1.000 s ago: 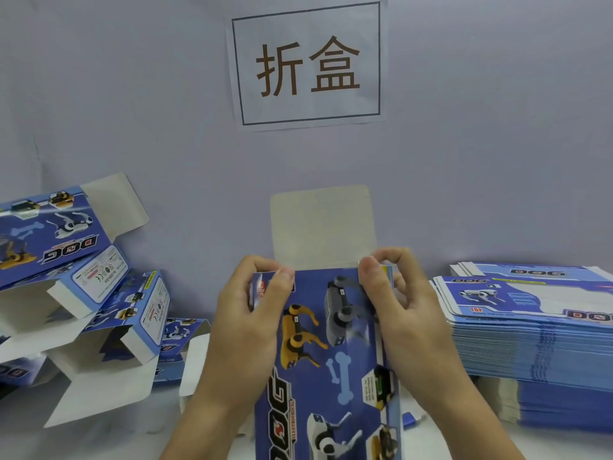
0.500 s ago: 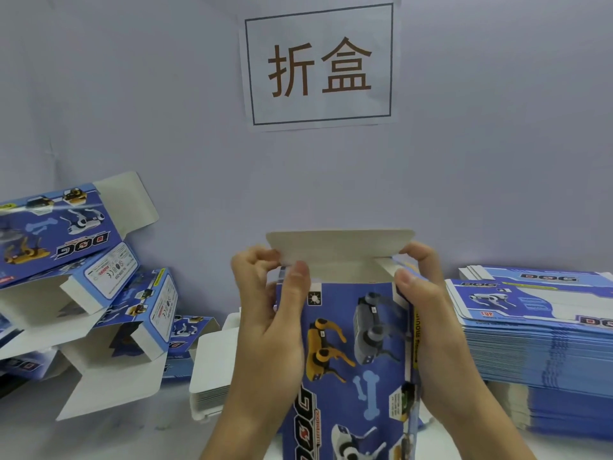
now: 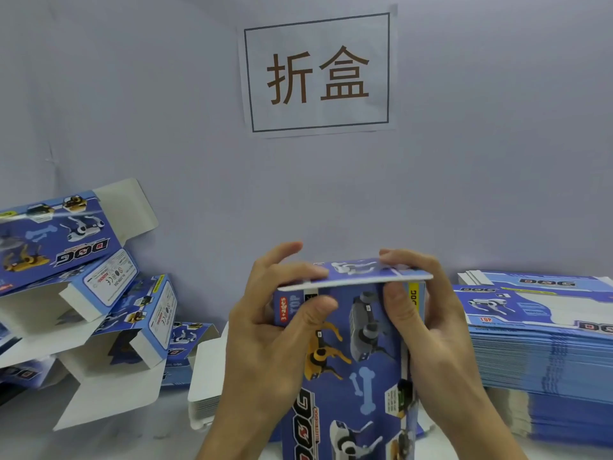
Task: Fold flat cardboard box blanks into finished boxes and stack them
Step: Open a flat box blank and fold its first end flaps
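Both hands, left hand (image 3: pixel 265 330) and right hand (image 3: pixel 428 327), around upright box (image 3: pixel 351 366), fingers on top flap (image 3: pixel 358 273).

both hands — left hand (image 3: pixel 272 330), right hand (image 3: pixel 428 323) — grip an upright blue box (image 3: pixel 358 366), top flap (image 3: pixel 355 277) folded flat.

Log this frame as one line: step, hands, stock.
step: closing top flap of box | left hand: holds box | right hand: holds box, fingers on flap | stock: flat blanks right, folded boxes left
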`<state>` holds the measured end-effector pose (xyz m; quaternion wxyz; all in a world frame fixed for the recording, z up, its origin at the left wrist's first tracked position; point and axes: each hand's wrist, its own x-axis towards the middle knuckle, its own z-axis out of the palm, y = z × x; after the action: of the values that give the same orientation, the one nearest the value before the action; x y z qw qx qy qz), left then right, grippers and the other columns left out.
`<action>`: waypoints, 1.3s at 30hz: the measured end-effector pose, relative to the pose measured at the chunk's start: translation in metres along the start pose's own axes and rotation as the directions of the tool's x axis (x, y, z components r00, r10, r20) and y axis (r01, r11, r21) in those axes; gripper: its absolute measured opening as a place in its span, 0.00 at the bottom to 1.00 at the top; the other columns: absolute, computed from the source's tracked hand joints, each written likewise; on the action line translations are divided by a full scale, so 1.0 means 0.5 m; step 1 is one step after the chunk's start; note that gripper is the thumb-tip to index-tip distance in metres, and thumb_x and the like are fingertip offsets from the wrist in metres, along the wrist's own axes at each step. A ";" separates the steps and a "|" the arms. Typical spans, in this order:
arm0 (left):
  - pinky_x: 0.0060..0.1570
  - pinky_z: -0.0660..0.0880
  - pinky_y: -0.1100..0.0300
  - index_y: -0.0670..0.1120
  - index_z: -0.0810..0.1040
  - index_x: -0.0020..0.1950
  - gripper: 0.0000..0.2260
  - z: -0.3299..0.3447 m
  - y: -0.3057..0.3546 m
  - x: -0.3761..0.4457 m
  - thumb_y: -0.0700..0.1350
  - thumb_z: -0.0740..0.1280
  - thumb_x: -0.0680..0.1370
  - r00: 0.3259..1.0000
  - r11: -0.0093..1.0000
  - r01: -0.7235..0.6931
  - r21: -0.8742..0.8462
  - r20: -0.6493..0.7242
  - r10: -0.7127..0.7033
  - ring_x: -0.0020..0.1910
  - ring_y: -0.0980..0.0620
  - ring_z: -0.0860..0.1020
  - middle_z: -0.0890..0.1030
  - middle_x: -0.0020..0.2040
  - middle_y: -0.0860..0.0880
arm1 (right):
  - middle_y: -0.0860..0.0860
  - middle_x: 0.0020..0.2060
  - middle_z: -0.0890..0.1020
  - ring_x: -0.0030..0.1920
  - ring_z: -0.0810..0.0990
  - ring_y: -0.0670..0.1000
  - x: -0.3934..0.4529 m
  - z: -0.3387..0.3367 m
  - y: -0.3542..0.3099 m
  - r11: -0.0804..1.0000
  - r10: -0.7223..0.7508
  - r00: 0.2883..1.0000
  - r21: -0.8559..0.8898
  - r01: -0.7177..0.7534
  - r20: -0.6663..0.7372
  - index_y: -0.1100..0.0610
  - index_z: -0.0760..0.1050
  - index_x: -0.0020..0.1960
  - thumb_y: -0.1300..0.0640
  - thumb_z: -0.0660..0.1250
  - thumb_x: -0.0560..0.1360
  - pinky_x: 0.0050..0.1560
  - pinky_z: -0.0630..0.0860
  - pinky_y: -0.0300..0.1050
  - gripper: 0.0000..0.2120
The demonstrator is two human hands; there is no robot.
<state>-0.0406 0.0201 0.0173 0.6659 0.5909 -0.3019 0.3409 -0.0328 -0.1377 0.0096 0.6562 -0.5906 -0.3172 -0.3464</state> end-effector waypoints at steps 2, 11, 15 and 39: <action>0.44 0.83 0.58 0.57 0.83 0.46 0.19 0.003 0.003 -0.001 0.68 0.75 0.63 1.000 1.000 0.008 -0.021 -0.016 -0.008 0.64 0.49 0.78 0.78 0.63 0.56 | 0.40 0.54 0.80 0.53 0.82 0.40 -0.001 0.000 -0.002 1.000 0.003 1.000 -0.011 -0.003 0.007 0.52 0.75 0.54 0.31 0.67 0.72 0.47 0.78 0.31 0.25; 0.37 0.82 0.61 0.56 0.80 0.48 0.09 0.017 0.004 -0.004 0.58 0.71 0.72 0.997 0.999 0.044 0.024 -0.064 -0.042 0.58 0.51 0.82 0.80 0.57 0.60 | 0.44 0.49 0.84 0.48 0.85 0.49 -0.001 -0.002 0.000 0.991 0.100 0.995 0.090 -0.101 0.020 0.49 0.75 0.55 0.44 0.67 0.74 0.42 0.82 0.42 0.13; 0.36 0.82 0.61 0.55 0.77 0.59 0.14 0.007 0.005 -0.006 0.52 0.69 0.74 0.998 0.998 0.055 0.012 -0.023 -0.055 0.50 0.53 0.85 0.83 0.54 0.59 | 0.51 0.51 0.85 0.49 0.86 0.58 -0.003 -0.003 0.001 0.981 0.110 0.993 0.157 -0.116 0.048 0.50 0.75 0.59 0.48 0.68 0.74 0.44 0.83 0.49 0.15; 0.30 0.78 0.63 0.53 0.75 0.52 0.12 0.020 -0.006 -0.011 0.58 0.60 0.76 0.974 0.967 0.226 -0.116 -0.001 -0.228 0.39 0.49 0.85 0.83 0.42 0.47 | 0.64 0.40 0.81 0.40 0.85 0.63 0.010 -0.008 -0.018 0.929 0.306 0.949 0.195 -0.315 0.075 0.53 0.76 0.49 0.44 0.71 0.68 0.36 0.82 0.51 0.16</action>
<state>-0.0415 0.0093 0.0124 0.7356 0.5799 -0.2467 0.2486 -0.0374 -0.1427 0.0185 0.7527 -0.5703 -0.2677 -0.1910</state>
